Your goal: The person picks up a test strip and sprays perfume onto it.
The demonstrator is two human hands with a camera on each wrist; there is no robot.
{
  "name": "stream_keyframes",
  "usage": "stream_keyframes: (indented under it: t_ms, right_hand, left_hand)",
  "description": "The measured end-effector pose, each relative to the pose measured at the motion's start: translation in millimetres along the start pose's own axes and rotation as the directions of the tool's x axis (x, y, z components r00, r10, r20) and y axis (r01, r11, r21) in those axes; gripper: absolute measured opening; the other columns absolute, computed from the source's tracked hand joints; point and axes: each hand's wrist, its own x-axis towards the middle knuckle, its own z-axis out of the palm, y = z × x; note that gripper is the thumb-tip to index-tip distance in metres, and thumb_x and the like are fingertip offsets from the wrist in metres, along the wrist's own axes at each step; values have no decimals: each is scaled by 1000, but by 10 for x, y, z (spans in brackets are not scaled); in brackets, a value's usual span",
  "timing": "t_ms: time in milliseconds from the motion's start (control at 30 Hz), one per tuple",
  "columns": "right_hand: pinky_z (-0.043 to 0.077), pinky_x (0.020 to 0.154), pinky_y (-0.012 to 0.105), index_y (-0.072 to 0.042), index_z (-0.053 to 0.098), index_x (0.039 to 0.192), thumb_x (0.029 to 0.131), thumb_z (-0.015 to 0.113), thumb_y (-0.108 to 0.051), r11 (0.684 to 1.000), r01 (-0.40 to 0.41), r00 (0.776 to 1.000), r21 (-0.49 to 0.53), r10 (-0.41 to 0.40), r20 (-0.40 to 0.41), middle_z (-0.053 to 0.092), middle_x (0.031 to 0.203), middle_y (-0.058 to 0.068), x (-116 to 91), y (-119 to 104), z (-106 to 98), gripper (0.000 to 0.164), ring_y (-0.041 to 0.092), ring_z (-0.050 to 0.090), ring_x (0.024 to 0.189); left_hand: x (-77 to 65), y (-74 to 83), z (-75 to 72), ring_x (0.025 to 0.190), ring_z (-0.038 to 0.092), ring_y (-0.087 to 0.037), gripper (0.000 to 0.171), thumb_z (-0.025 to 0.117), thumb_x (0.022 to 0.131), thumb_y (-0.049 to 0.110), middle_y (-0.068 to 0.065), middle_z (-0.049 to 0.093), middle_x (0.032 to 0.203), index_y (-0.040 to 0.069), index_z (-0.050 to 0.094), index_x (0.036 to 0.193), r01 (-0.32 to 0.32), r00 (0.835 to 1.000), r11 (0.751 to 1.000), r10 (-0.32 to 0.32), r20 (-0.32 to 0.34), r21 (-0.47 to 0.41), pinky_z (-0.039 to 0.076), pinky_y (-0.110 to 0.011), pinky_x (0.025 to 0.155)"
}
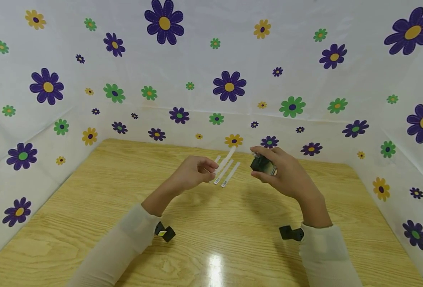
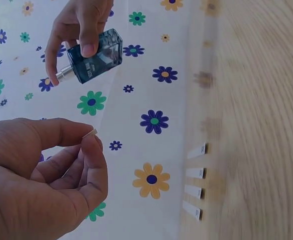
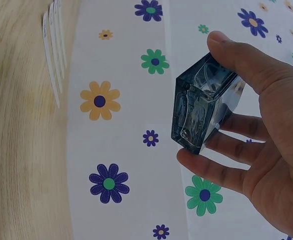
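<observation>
Between thumb and index finger, my left hand (image 1: pixel 191 175) pinches a white paper test strip (image 1: pixel 230 154), which points forward, away from me. In the left wrist view the strip (image 2: pixel 90 133) appears nearly end-on at the fingertips. My right hand (image 1: pixel 288 171) grips a dark blue-green glass perfume bottle (image 1: pixel 262 164) above the table. The left wrist view shows the bottle (image 2: pixel 99 59) tilted, its silver spray neck aimed towards the left-hand side and a fingertip at the sprayer. Its thick glass base (image 3: pixel 194 107) faces the right wrist camera. Some air separates the two hands.
Several more white strips (image 1: pixel 231 173) lie side by side on the wood-grain table (image 1: pixel 211 223), under and beside the held one, with small print at their near ends. A white flower-patterned cloth (image 1: pixel 197 59) encloses the table's back and sides. Small black devices (image 1: pixel 165 232) sit at both wrists.
</observation>
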Motion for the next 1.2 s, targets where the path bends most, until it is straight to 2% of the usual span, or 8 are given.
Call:
stream_keyframes:
  t_ms: [233,367,600,667,733,967,1200]
  right_hand:
    - [57,80,51,-19,54,148,91,80,-30,1000,2,1000,3,-2,-2,63,128,17,0,8,25,64,33,64,106]
    - [57,79,49,-19,54,148,91,81,-30,1000,12,1000,2,-12,-7,64,126,16,4,14,35,64,31,64,103]
    - [57,80,50,-20,54,148,90,82,-29,1000,13,1000,4,-13,-4,64,126,16,9,4,43,66,32,64,104]
    - [57,81,51,-20,54,149,90,81,-30,1000,10,1000,1,-10,3,63,127,17,8,-1,46,65,33,64,106]
    - [57,82,52,-20,54,149,90,81,-30,1000,9,1000,-1,-9,9,63,128,17,10,-4,50,66,34,64,108]
    - [57,84,53,-19,53,149,90,81,-29,1000,18,1000,0,-18,20,63,128,18,21,4,55,66,34,63,109]
    - [57,84,53,-18,54,148,91,81,-28,999,36,999,1,-36,19,64,128,19,34,12,49,65,35,64,109]
  left_hand:
    - [-63,62,56,93,67,-23,21,72,96,9,-6,70,104,9,72,117,1,1000,1000,-1,6,-13,57,-53,89]
    - [-100,108,74,95,66,-23,22,72,96,9,-6,70,104,9,72,119,-19,1000,1000,19,16,-6,56,-54,89]
    - [-150,181,99,94,64,-22,23,71,97,11,-5,69,103,6,72,119,-39,999,999,39,29,13,57,-35,79]
    - [-157,190,108,92,65,-21,23,71,97,10,-5,69,102,5,71,120,-49,998,999,48,35,10,56,-32,77]
    - [-163,196,119,91,65,-21,24,71,97,10,-5,69,102,5,72,120,-59,997,998,59,42,10,57,-33,76]
    - [-169,212,150,92,66,-22,22,70,98,8,-6,69,99,7,71,119,-71,995,997,73,68,-22,58,-51,85]
    - [-170,221,155,93,66,-22,20,69,98,7,-6,69,98,9,72,118,-79,994,997,81,70,-24,57,-55,85]
